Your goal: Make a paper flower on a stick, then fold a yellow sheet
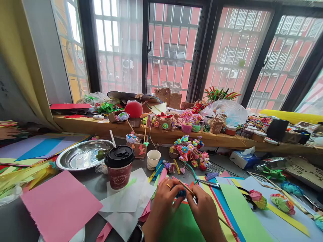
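Note:
My left hand (164, 198), with a ring on one finger, is closed around a small dark blue piece (181, 194); fingers hide much of it, and I cannot tell whether it is paper or something else. A thin wooden stick (187, 187) is gripped in my right hand (205, 203). Its upper end meets the blue piece, and its lower end (228, 226) slants out to the right past the wrist. Both hands are close together above a green sheet (180, 223). Right of them lie a light green paper strip (239, 208) and scissors (209, 183).
A lidded brown cup (120, 176) with a straw stands left, beside a metal plate (69, 159) and a pink sheet (62, 205). Behind are a paper cup (153, 159) and colourful flowers (188, 149). Paper roses (257, 199) lie right. Crafts crowd the windowsill (121, 128).

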Tool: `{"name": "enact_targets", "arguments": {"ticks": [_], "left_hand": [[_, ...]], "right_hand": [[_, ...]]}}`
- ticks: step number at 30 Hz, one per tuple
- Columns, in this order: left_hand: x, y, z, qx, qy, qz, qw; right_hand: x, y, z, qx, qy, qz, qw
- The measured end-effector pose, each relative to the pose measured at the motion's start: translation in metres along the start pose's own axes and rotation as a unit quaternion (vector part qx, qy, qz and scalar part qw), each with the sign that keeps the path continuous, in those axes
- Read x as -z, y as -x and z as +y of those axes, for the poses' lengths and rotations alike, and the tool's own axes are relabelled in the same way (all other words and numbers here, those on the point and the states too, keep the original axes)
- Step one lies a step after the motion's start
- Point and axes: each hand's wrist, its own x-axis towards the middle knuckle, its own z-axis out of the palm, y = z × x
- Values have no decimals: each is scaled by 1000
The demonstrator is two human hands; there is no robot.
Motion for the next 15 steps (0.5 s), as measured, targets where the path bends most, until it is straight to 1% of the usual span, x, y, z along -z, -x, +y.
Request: {"name": "enact_targets", "arguments": {"ticks": [4, 8, 12, 15], "left_hand": [[2, 0, 1, -7, -8, -8, 1000], [4, -1, 0, -3, -2, -37, 999], [8, -4, 1, -1, 31, -66, 997], [12, -7, 5, 27, 68, -82, 994]], "right_hand": [[-1, 1, 1, 11, 7, -5, 1000], [0, 0, 1, 13, -5, -36, 999], [8, -4, -2, 8, -57, -67, 996], [14, -7, -5, 22, -113, -86, 990]]}}
